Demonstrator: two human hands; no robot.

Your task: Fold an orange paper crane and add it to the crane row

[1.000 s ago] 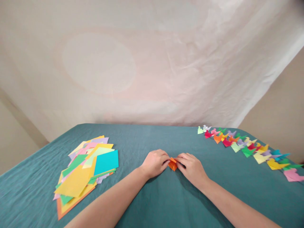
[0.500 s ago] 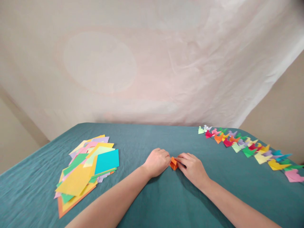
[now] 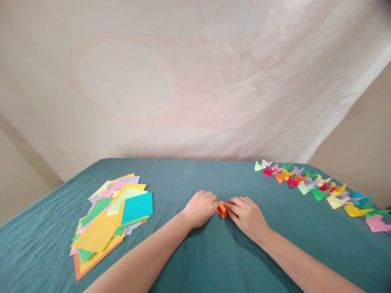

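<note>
A small folded piece of orange origami paper [image 3: 222, 210] sits low over the cloth between my two hands. My left hand [image 3: 202, 208] is closed at its left side, knuckles up, with the fingertips mostly hidden behind the hand. From the right, my right hand [image 3: 247, 212] pinches the paper's edge between thumb and fingers. Creased faces of the orange paper show toward me, while its far side is out of sight.
A loose pile of coloured paper sheets [image 3: 100, 228] lies on the left. Rows of folded paper birds [image 3: 319, 193] run along the right side. Dark green cloth [image 3: 189, 256] covers the table, and a pale sheet [image 3: 195, 81] hangs behind it.
The right thumb and fingers have come closer together at the orange paper, which has shifted very slightly left. Otherwise the hands stay in nearly the same place.
</note>
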